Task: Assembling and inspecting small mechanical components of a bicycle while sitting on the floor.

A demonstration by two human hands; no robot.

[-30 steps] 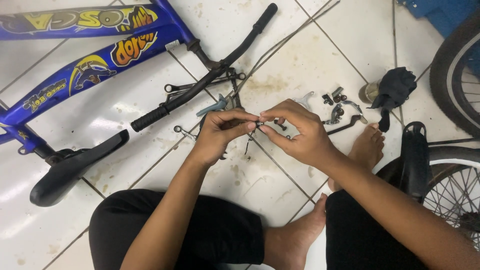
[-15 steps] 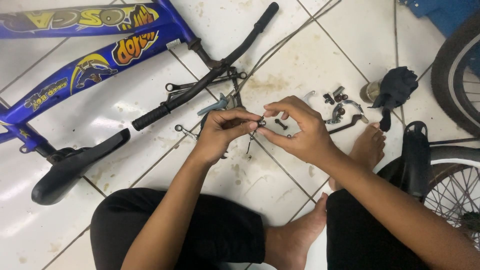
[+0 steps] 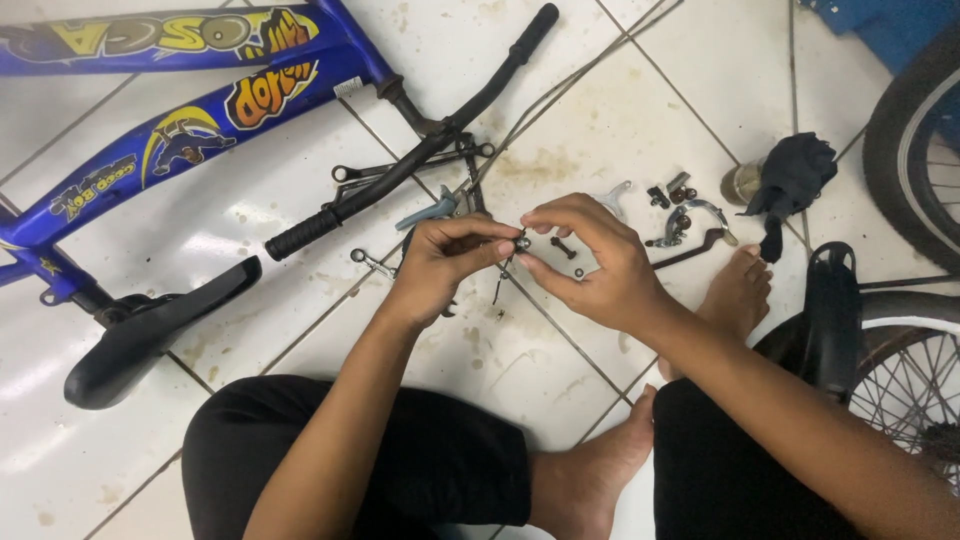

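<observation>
While both hands, left hand [image 3: 440, 262] and right hand [image 3: 590, 268], pinch it, the small bolt [image 3: 520, 242] lies roughly crosswise between fingertips.

The only labels are sitting on the blue bicycle frame [image 3: 130, 150] lying at the upper left. A long yellow-and-orange lettered decal [image 3: 170, 35] is running along the upper tube. A shorter orange, yellow and white decal [image 3: 268, 90] is lying on the lower tube, with a cartoon figure sticker [image 3: 185, 135] beside it (colours partly blurred) and a dark lettered strip [image 3: 95, 185] further down. No packages, signs or screens are showing.
</observation>
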